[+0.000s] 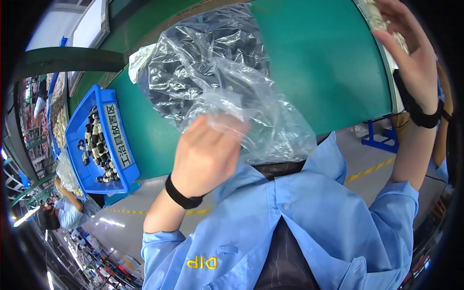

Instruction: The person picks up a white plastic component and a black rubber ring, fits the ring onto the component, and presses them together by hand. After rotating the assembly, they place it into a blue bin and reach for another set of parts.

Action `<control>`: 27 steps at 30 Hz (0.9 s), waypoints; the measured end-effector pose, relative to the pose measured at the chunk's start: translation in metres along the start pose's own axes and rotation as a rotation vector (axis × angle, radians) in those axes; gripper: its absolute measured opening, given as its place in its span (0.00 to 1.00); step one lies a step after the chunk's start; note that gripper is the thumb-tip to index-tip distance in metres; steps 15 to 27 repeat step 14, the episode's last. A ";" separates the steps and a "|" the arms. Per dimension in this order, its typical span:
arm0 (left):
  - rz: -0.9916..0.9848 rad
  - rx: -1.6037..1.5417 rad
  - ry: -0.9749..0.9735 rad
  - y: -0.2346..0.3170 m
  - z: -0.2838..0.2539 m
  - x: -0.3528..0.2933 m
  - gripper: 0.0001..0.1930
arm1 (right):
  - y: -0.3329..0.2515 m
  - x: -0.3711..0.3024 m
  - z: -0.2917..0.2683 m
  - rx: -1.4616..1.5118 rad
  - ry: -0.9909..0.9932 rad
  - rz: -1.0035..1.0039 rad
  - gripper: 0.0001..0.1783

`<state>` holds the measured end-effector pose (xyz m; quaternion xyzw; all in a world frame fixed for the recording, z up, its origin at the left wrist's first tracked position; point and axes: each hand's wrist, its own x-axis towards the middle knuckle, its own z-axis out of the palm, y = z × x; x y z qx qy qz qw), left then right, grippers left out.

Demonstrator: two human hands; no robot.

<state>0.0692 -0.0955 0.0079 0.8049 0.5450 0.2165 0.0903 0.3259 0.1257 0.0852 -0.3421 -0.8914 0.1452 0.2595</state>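
My left hand, with a black band at its wrist, presses in at the near side of a large clear plastic bag. Its fingers are curled and partly blurred by motion; what they hold is hidden. Dark contents show through the crinkled film, and the bag's loose end drapes over the table's near edge. My right hand reaches to the far right, thumb and fingers apart, around small cream-coloured parts by a pale rail along the table's right end.
A blue bin of small black and cream cylindrical parts stands left of the green table. A white scrap sticks out beside the bag. A dark bar crosses at upper left. Another person works at far left.
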 end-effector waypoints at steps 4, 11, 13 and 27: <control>0.075 0.222 0.011 -0.011 0.003 0.022 0.15 | -0.067 0.006 0.017 0.296 0.007 0.024 0.23; -0.007 0.425 -0.155 -0.010 0.011 0.037 0.19 | -0.045 0.051 0.071 0.636 -0.140 -0.313 0.23; -0.028 0.448 -0.180 -0.012 0.009 0.040 0.19 | -0.036 0.064 0.087 0.903 -0.246 -0.161 0.23; -0.064 0.474 -0.198 -0.018 0.007 0.040 0.20 | -0.031 0.071 0.100 1.116 -0.302 -0.110 0.23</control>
